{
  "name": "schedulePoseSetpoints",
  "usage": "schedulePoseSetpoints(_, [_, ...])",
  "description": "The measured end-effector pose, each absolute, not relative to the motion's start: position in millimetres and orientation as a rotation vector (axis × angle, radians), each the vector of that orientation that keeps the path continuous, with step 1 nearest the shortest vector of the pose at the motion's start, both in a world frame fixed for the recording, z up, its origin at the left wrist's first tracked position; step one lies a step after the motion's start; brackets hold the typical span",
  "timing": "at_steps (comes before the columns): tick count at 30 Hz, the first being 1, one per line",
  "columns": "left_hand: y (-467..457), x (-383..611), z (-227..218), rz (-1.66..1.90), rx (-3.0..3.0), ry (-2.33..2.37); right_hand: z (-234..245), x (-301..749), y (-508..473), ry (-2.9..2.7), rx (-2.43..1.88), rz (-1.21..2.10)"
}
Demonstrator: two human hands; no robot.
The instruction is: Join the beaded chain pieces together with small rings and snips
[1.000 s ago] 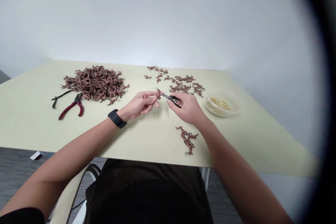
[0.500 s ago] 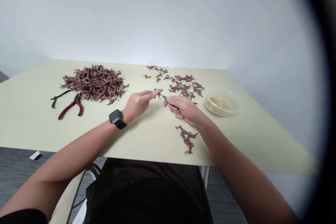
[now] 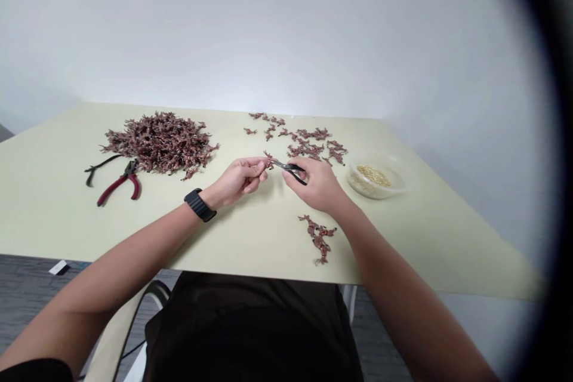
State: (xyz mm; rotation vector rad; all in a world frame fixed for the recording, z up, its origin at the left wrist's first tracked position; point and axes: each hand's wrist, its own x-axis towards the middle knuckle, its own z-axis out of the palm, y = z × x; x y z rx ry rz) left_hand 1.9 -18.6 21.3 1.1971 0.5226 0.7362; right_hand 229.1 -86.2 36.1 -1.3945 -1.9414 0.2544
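My left hand [image 3: 242, 179] pinches a small brown animal-shaped figurine [image 3: 269, 159] between thumb and fingers above the table. From the other side, my right hand [image 3: 316, 184] grips black-handled pliers [image 3: 293, 171], whose narrow metal jaws reach the figurine. Whether the jaws are closed on a part of it is too small to tell. Nearer the table's front edge, below my right hand, lies a little cluster of brown figurines [image 3: 320, 239]. Behind my hands more brown figurines [image 3: 307, 148] are spread out.
A big heap of brown figurines [image 3: 161, 142] covers the table's left side. Red-handled pliers [image 3: 119, 184] and a black-handled tool [image 3: 101, 167] lie before it. To the right stands a clear plastic tub [image 3: 373, 182] with small gold-coloured pieces. A wall [image 3: 250, 30] rises behind the table.
My left hand has turned, its extended fingers now curled into a pinch on the figurine. My right hand has rotated, so the pliers' handles now show, spread apart.
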Motion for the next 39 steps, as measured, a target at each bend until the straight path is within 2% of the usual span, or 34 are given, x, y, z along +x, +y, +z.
schedulePoseSetpoints(16, [-21.1, 1.8, 25.1, 0.684, 1.106, 0.513, 39.6, 230.2, -88.6, -1.952, -1.424, 0.315])
schedulePoseSetpoints(22, [-27.9, 9.5, 16.6, 0.835, 1.138, 0.557, 31.7, 207.4, -93.5, -1.725, -1.456, 0.43])
schedulePoseSetpoints(34, [-31.8, 19.1, 5.3, 1.288, 1.701, 0.879, 23.1, 183.6, -92.2, -1.29, -1.294, 1.048])
schedulePoseSetpoints(39, [-18.2, 2.7, 1.8, 1.37, 2.101, 0.801, 32.0, 185.2, -95.9, -1.097, -1.105, 1.501])
